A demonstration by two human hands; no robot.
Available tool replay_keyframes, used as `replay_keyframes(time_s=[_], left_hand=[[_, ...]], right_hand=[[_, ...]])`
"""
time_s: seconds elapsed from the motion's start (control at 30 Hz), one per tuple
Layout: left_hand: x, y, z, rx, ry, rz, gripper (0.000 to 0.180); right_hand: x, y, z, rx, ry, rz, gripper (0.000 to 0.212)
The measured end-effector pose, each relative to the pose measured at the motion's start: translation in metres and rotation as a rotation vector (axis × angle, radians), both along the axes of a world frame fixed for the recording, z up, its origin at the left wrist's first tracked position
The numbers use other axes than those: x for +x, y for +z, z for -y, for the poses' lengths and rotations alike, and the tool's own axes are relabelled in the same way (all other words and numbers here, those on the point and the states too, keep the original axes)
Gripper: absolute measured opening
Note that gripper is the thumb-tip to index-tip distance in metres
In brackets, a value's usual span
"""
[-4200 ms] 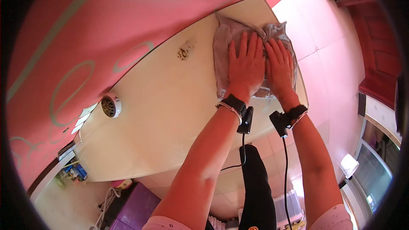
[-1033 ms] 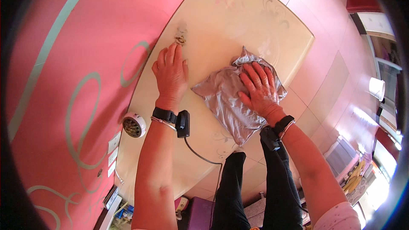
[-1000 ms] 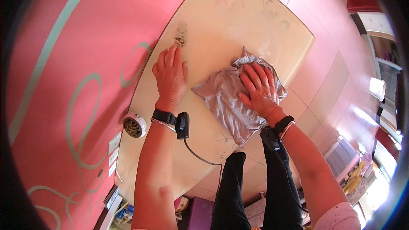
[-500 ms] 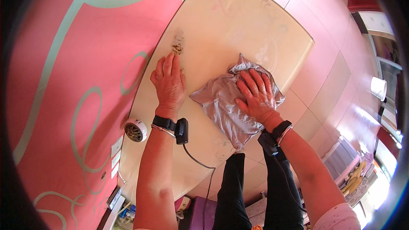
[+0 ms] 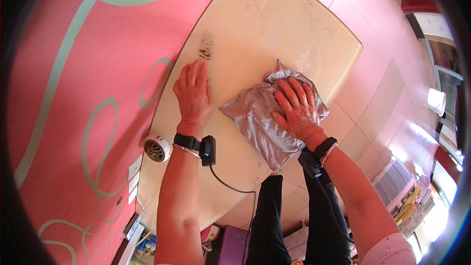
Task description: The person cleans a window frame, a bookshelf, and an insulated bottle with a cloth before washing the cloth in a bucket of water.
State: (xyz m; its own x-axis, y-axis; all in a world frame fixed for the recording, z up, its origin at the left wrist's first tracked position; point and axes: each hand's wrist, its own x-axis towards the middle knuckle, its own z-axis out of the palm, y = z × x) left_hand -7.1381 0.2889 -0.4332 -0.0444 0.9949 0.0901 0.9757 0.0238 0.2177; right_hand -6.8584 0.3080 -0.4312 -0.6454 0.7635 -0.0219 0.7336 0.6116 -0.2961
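A crumpled grey-mauve cloth [image 5: 257, 118] with a satin sheen lies on the cream tabletop [image 5: 255, 34]. My right hand [image 5: 298, 110] rests flat on its right part, fingers stretched out and a little apart. My left hand [image 5: 192, 93] lies palm down on the table near the wall side, its fingers extended and holding nothing. Just beyond its fingertips is a small heap of brownish-grey bits [image 5: 205, 53]; I cannot make out what they are. Both wrists carry black straps with a small black box and a bangle.
A small white round cup [image 5: 157, 148] with similar dark bits inside stands by the pink wall [image 5: 64, 118], near wall sockets [image 5: 133, 181]. A black cable hangs from my left wrist. Beyond the table's right edge lie floor tiles, a white bucket [image 5: 435, 102] and a grey-lidded bin [image 5: 392, 181].
My left hand has shifted slightly left, so its fingertips sit a little farther from the heap of bits. My right hand stays on the cloth.
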Motion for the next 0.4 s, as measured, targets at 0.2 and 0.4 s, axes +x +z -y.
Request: replay_keyframes(time_s=[0.2,0.4], left_hand=[[0.0022,0.0008,-0.0089,0.006,0.04,-0.079,0.051],[-0.0022,-0.0038,-0.0037,-0.028,0.037,0.013,0.055]], right_hand=[[-0.0013,0.0022,-0.0009,-0.01,0.007,0.009,0.053],[-0.0004,0.0012,-0.0009,-0.007,0.005,-0.005,0.053]])
